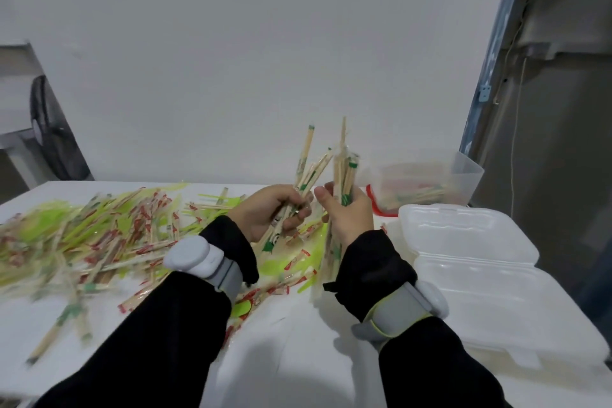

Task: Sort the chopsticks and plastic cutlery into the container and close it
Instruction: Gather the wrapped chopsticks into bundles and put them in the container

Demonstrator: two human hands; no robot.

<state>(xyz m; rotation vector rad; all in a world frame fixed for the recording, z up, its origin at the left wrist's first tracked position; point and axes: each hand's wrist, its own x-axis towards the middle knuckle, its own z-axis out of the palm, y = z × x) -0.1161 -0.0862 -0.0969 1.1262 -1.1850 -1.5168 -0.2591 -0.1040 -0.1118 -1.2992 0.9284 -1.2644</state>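
My left hand grips a loose bunch of wrapped chopsticks that fan upward. Close beside it, my right hand holds a second, tighter bundle of chopsticks upright above the white table. A wide heap of wrapped chopsticks and green plastic cutlery covers the table's left half and runs under both hands. A clear plastic tub at the back right has chopsticks lying in it. An open white clamshell container lies at the right.
A red lid lies under the tub's left side. A black fan stands at the far left behind the table. A grey wall with a hanging cord rises on the right. The scene is blurred by motion.
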